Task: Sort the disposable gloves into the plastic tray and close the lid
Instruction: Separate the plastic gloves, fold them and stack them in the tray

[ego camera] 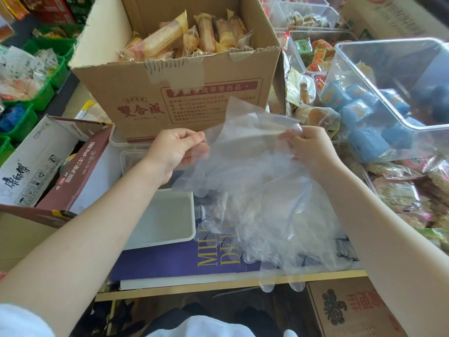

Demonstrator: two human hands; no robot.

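A clear disposable glove [245, 152] is stretched in the air between both hands. My left hand [175, 152] pinches its left edge, and my right hand [309, 149] pinches its upper right edge. Below it a loose pile of clear gloves [267, 227] lies on a purple box, some fingertips hanging over the front edge. The white plastic tray [162, 240] sits left of the pile, under my left forearm, and looks empty. A clear plastic lid [132, 158] lies behind the tray, partly hidden by my left hand.
A big cardboard box of wrapped snacks [194, 93] stands right behind my hands. A clear bin of blue packets [388, 105] is at the right, with snack bags around it. Open cartons [48, 164] sit at the left, and green baskets fill the far left.
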